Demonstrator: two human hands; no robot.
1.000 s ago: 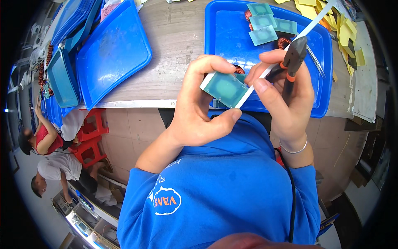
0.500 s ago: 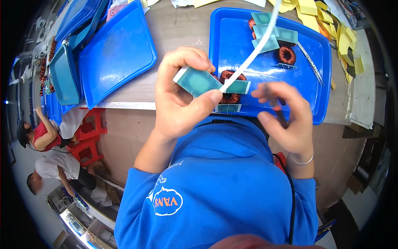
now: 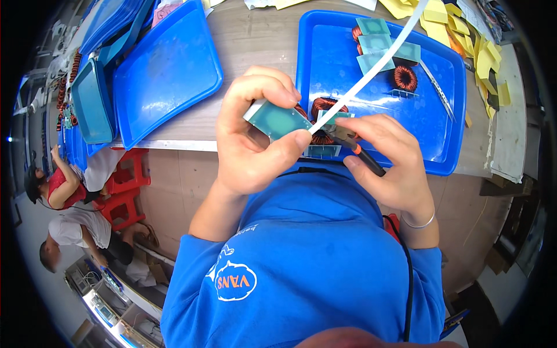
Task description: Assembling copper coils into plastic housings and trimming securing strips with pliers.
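Note:
My left hand (image 3: 246,136) is closed on a small green board (image 3: 280,120) with a pale edge, pinched between thumb and fingers. A copper-wound coil shows in part behind that board. From the thumb tip a long white strip (image 3: 380,65) runs up and to the right. My right hand (image 3: 394,159) grips small pliers or cutters (image 3: 361,152) with black and orange handles; their metal jaws are close to the strip's lower end, beside my left thumb. Whether the jaws touch the strip I cannot tell. Below both hands, more coils with green boards (image 3: 321,151) lie in the blue tray (image 3: 452,145).
At the tray's far side sit several green boards (image 3: 374,43), a copper coil (image 3: 404,78) and slim tweezers (image 3: 438,90). Another blue tray (image 3: 168,75) lies at left. Yellow papers (image 3: 487,61) cover the right end. Two people (image 3: 81,226) and red stools (image 3: 122,203) are farther left.
My right hand has moved left, bringing the pliers' jaws up to the board and strip. The white strip's upper end has swung right. My left hand holds nearly still.

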